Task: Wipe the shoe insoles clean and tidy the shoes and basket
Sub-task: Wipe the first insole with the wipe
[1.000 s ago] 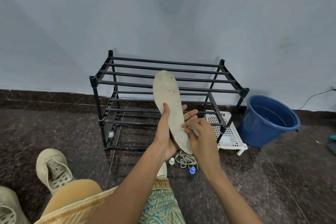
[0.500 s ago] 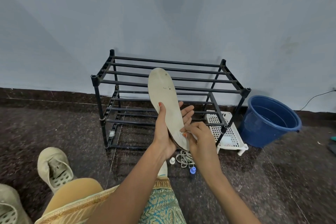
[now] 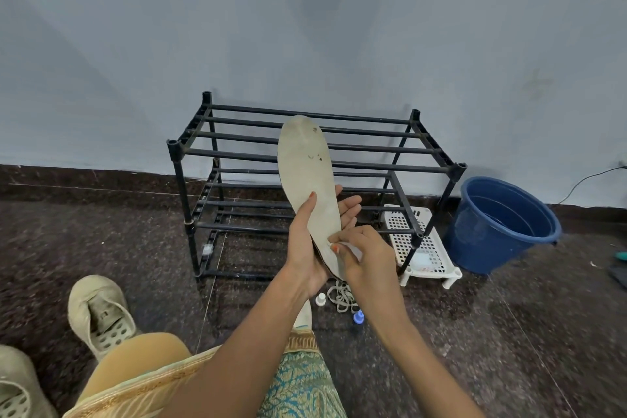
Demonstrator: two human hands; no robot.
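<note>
Beige shoes (image 3: 101, 312) on floor at left, unmoved. Left hand (image 3: 305, 248) grips pale insole (image 3: 307, 180) upright before black rack (image 3: 190, 200), toe end slightly higher than a second ago. Right hand (image 3: 366, 254) pinches white scrap (image 3: 351, 249) against the heel end, same spot. White basket (image 3: 420, 248) by rack's right leg.

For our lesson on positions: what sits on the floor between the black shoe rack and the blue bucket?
A white perforated basket, partly behind the rack's front right leg; the head view shows it.
</note>
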